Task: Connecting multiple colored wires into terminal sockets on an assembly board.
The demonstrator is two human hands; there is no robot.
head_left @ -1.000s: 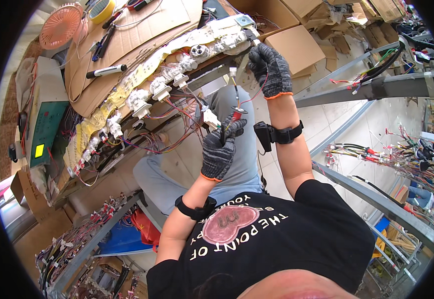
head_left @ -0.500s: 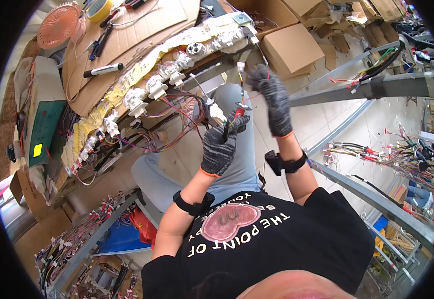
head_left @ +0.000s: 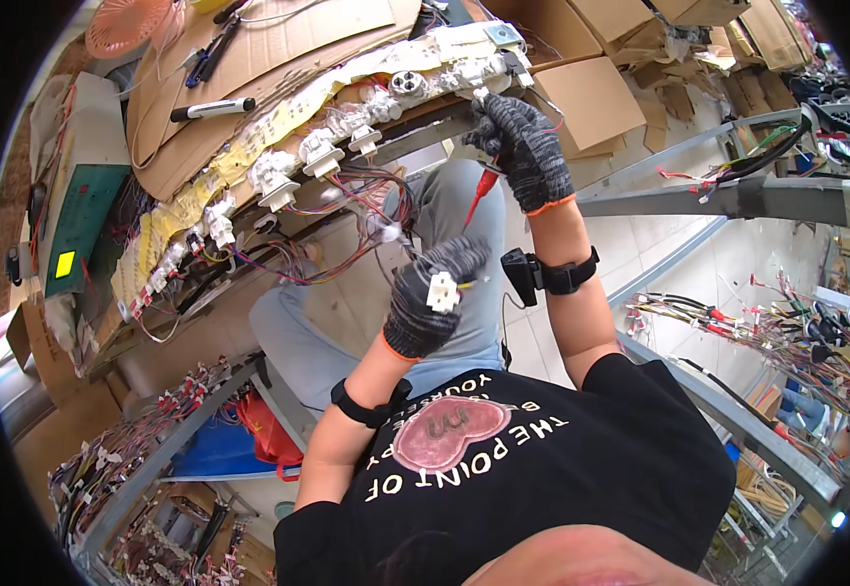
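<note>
In my left hand (head_left: 436, 298), gloved in dark grey, is a white plastic wire connector (head_left: 442, 291) with thin coloured wires, its open face turned up. My right hand (head_left: 527, 154), in a matching glove, is closed at the edge of the long wiring board (head_left: 332, 112). A red pointed tool (head_left: 481, 190) sticks out below its fingers, tip toward my left hand; its upper end is hidden. A small white piece (head_left: 481, 95) shows at the right fingertips; whether they touch it I cannot tell. White sockets (head_left: 319, 154) line the board, with bundled wires (head_left: 371, 200) hanging below.
A green-fronted box with a lit yellow display (head_left: 65, 264) stands at the left. On the cardboard (head_left: 288, 59) lie a marker (head_left: 213, 109) and black pliers (head_left: 212, 61). A cardboard box (head_left: 586, 103) is at the back right. Metal rails (head_left: 737, 200) and hanging wire bundles (head_left: 727, 311) flank me.
My left hand has dropped slightly and turned, bringing the connector to the top. The red tool, earlier at my left hand, is now at my right, which has closed near the board.
</note>
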